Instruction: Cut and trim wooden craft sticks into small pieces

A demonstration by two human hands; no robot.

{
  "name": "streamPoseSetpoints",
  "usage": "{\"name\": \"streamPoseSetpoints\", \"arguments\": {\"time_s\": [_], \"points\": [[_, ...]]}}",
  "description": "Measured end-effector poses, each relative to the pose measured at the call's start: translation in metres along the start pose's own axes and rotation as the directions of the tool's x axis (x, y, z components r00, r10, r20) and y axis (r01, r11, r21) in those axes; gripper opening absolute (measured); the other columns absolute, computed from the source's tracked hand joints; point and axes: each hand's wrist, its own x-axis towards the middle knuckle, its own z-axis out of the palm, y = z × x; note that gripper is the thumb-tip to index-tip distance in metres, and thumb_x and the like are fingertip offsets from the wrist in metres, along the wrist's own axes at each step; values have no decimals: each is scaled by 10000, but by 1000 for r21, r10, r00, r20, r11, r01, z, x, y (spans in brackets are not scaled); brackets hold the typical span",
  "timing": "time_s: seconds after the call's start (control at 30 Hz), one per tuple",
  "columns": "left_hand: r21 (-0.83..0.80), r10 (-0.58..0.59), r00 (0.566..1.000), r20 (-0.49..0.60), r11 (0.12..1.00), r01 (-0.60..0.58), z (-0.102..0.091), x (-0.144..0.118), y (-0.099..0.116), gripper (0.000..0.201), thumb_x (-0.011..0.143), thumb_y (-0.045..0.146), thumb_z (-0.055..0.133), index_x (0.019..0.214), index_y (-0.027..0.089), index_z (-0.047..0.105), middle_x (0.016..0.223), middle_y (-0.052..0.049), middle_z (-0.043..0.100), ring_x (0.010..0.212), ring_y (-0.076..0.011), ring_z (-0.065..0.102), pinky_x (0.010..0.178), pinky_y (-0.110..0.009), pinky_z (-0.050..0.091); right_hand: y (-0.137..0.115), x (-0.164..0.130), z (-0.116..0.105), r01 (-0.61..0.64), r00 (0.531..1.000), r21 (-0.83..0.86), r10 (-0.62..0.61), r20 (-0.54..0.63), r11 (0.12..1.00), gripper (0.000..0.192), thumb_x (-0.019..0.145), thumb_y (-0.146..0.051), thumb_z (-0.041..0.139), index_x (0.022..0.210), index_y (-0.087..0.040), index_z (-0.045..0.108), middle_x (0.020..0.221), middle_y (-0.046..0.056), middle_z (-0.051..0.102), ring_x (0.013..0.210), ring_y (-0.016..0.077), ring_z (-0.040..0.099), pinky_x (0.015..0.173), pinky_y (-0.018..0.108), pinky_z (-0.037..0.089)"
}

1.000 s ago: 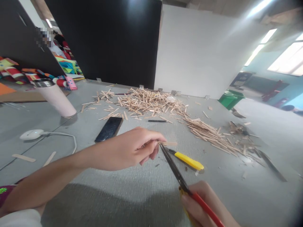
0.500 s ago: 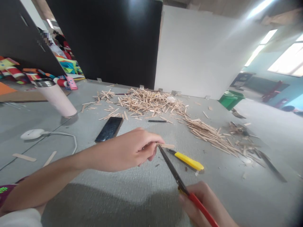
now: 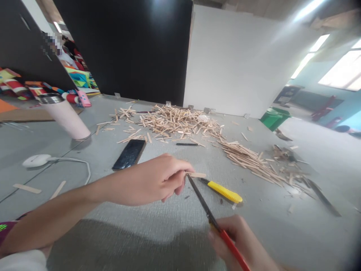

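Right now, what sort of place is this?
Probably a craft workshop or classroom: a heap of wooden sticks and a yellow utility knife on the grey table, plus colourful craft pieces at far left.

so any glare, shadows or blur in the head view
Head view: glare streaks the upper right, near a washed-out window; shadow darkens the table below the left hand; scraps at right look smeared; the leaning bottle suggests lens distortion.
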Motion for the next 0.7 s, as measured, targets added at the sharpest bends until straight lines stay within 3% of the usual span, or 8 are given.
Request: {"name": "streamPoseSetpoints", "arguments": {"time_s": [0.27,0.5,0.7], "points": [[76,-11,1000,12,997,10,0,0,1,371,1124,269,358,1188,214,720,845,-11,739,572,-125,595,508,-236,420,4,2,2,-4,1000,-43,5,11,999,643,942,-800,598,748,-190,658,655,-13,472,616,150,405,553,260,436],[120,89,996,-7,989,-87,-3,2,2,331,1044,153,424,1107,179,748,774,-3,713,512,-107,577,490,-240,380,5,4,2,-7,999,-98,10,33,995,651,958,-787,578,681,-199,596,657,-9,445,621,149,398,535,252,395],[122,78,997,-8,990,-76,-4,3,4,336,1037,182,433,1119,181,759,741,2,696,520,-114,579,515,-245,390,10,5,1,-23,998,-95,29,63,995,636,929,-810,599,825,-187,671,671,-10,491,628,154,433,549,246,440]]}}
